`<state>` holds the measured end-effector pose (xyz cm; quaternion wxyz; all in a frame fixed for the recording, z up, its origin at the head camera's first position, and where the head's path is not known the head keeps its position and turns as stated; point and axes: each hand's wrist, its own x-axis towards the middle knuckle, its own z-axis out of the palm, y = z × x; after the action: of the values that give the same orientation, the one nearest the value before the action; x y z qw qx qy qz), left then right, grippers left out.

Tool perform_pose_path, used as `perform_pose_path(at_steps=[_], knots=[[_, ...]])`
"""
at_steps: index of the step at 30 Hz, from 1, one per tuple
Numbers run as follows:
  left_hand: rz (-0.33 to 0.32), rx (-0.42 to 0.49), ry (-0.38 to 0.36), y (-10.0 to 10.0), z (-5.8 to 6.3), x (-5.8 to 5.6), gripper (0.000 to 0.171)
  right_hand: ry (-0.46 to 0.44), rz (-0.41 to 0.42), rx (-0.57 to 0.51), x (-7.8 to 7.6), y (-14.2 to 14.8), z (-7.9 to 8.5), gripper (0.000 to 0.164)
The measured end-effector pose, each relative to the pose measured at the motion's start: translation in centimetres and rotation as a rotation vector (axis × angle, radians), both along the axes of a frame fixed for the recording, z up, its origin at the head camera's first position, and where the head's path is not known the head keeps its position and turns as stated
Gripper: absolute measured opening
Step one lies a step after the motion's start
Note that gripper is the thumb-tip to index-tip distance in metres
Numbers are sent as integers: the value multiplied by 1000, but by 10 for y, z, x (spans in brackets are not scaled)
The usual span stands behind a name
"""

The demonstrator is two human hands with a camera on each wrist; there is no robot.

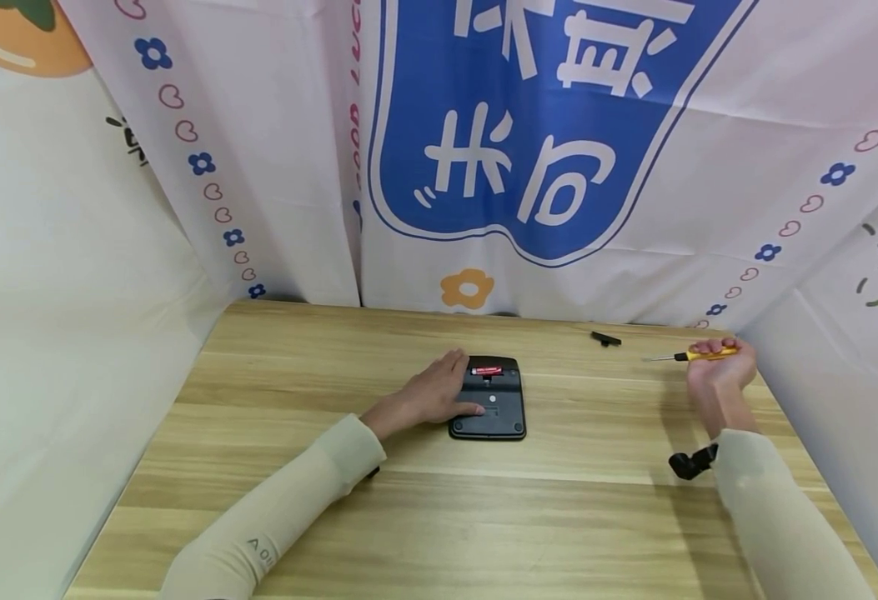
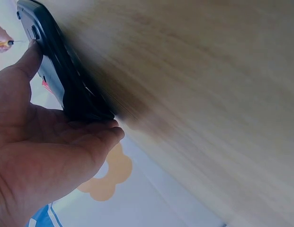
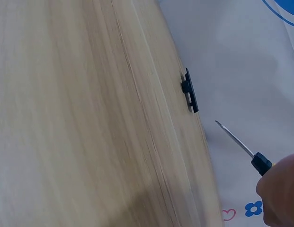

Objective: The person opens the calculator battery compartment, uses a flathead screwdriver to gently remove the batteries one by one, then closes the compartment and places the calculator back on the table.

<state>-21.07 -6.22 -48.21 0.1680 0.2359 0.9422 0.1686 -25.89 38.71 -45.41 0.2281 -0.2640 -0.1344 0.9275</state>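
A black calculator-shaped device (image 1: 500,421) lies face down on the wooden table, its round feet facing up. In its uncovered compartment sits a red battery (image 1: 487,372). My left hand (image 1: 436,390) holds the device from the left, thumb across its back and fingers along the far left edge. Out to the right, my right hand (image 1: 725,371) grips a yellow-handled screwdriver (image 1: 711,355), its thin metal shaft pointing left. The right wrist view shows the shaft (image 3: 236,138) and black collar, while the fist hides most of the handle.
Near the table's back edge lies a small black battery cover (image 1: 606,339), between the device and the screwdriver. A printed white curtain (image 1: 408,275) hangs directly behind the table (image 1: 544,525). Pale cloth walls (image 1: 48,275) stand on both sides.
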Motion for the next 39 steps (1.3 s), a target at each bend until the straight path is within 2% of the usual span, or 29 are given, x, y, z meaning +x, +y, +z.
perform_pose_path(at_steps=[7,15,20,26,28,30,32,34,39], knots=[[8,1,-11,1,3,2,98,22,21,117,2,4,3,22],[-3,-8,1,0,2,1,98,79,92,196,5,10,8,30],[-18,-26,25,0,0,0,99,87,118,397,4,9,11,31],[-17,-21,22,0,0,0,99,64,62,566,-1,7,14,26],[-16,-19,17,0,1,0,99,44,47,663,-2,7,14,28],[-15,-18,14,0,1,0,99,7,43,808,-2,7,12,31],[-13,-19,9,0,2,1,99,-36,72,942,-2,9,10,33],[-12,-21,5,0,1,1,99,-99,112,1111,0,11,8,33],[-9,-20,-2,0,1,1,99,-313,245,1610,5,20,3,30]])
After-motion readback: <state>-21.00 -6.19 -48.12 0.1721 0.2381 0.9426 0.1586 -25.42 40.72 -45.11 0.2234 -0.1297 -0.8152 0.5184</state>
